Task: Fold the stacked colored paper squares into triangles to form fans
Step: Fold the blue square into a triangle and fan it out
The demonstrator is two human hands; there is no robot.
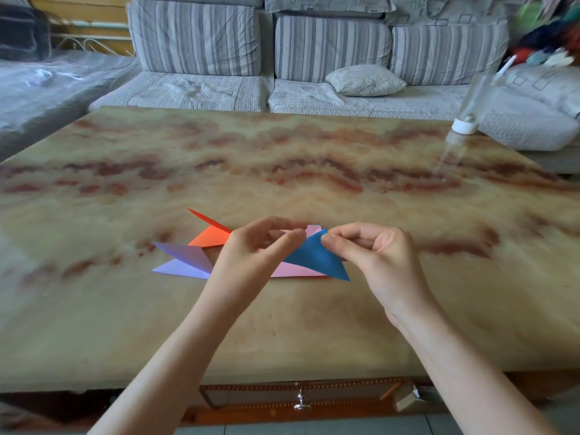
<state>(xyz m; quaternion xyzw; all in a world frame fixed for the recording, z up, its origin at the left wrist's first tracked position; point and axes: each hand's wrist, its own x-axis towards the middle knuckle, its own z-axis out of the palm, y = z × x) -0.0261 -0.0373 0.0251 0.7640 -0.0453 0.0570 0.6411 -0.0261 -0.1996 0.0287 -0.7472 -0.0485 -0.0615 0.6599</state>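
On the marble table [282,158], a purple folded paper [188,262] and an orange one [212,237] lie leftmost. The left hand [251,251] hides part of the pink sheet [293,270]. The left hand and the right hand [373,249] pinch the blue triangle [317,255] near its top corner. A clear bottle [472,105] stands far right.

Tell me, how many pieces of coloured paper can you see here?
4: a blue piece pinched by left hand and right hand, a pink piece flat beneath, an orange piece and a purple piece further left. More may be hidden.
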